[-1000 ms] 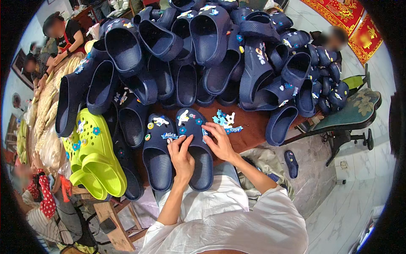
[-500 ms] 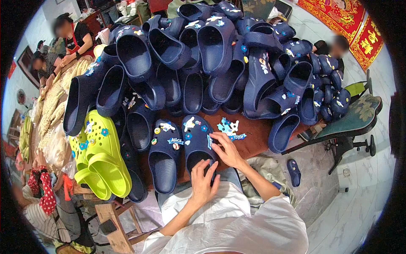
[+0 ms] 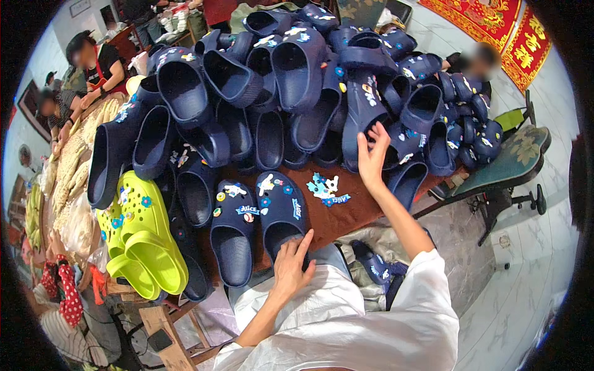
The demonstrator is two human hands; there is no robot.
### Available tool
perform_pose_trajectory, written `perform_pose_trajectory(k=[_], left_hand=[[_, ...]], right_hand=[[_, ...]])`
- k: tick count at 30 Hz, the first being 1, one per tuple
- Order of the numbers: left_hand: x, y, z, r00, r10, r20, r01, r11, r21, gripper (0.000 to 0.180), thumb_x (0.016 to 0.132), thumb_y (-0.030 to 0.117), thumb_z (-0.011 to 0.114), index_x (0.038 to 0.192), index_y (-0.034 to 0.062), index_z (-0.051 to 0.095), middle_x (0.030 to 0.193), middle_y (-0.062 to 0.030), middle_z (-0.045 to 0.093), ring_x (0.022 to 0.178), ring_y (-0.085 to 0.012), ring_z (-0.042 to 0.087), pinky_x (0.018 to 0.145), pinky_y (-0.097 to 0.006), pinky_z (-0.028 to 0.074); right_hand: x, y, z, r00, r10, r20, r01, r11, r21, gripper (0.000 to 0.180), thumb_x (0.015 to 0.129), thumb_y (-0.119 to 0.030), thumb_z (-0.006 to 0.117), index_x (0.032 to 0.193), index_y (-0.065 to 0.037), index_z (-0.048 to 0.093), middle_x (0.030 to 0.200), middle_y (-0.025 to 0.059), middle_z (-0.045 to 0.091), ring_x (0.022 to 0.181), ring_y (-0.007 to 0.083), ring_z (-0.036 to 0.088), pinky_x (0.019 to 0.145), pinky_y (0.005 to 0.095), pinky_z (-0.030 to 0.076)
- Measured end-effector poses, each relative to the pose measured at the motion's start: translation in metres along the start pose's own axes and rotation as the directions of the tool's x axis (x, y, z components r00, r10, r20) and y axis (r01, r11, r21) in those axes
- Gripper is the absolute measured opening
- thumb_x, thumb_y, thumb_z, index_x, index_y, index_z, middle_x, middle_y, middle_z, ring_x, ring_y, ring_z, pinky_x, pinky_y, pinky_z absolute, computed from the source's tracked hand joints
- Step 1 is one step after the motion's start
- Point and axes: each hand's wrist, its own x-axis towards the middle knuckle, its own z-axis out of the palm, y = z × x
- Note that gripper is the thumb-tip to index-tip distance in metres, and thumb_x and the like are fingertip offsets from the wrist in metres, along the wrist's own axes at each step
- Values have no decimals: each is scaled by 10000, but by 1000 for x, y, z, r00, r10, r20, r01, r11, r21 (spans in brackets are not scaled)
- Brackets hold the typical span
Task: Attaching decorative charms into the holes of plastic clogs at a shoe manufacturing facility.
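Observation:
Two navy clogs with colourful charms stand side by side at the table's near edge, toes pointing away: a left one (image 3: 232, 232) and a right one (image 3: 281, 207). My left hand (image 3: 293, 266) rests over the open heel end of the right one, fingers spread and slightly bent, some dipping into the opening. Raised to the pile, my right hand (image 3: 374, 157) has its fingers apart, by the lower end of an upright navy clog (image 3: 365, 111); whether it touches is hard to tell. A loose group of blue and white charms (image 3: 328, 188) lies on the brown tabletop (image 3: 346, 216).
A tall heap of navy clogs (image 3: 300, 74) covers the table's far side. Lime-green clogs (image 3: 151, 235) stand at the left edge. More navy clogs (image 3: 374, 266) lie low beside my right arm. An office chair (image 3: 516, 157) is at right; people work at a side table, left.
My right hand has left the right clog's side and moved up and right to the heap. My left hand stays at that clog's heel. The whole view has shifted slightly.

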Motion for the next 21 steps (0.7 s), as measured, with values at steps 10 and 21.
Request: perform_pose_trajectory(k=[10, 21], left_hand=[[0, 2, 2, 1000, -18, -6, 18, 1000, 15, 840, 733, 133, 722, 1503, 149, 385, 1213, -182, 551, 1143, -368, 506, 975, -457, 448], [0, 1, 4, 1000, -6, -16, 7, 1000, 27, 830, 743, 148, 725, 1499, 141, 382, 1199, -194, 563, 1107, -383, 512, 958, -463, 445]], right_hand=[[59, 10, 17, 875, 415, 251, -483, 711, 510, 312, 932, -170, 695, 1152, 33, 606, 1057, 63, 679, 926, 114, 612, 854, 269, 470], [50, 7, 24, 912, 343, 225, -404, 661, 632, 362, 950, -164, 664, 1256, 8, 574, 1154, 68, 661, 990, 132, 612, 870, 276, 476]])
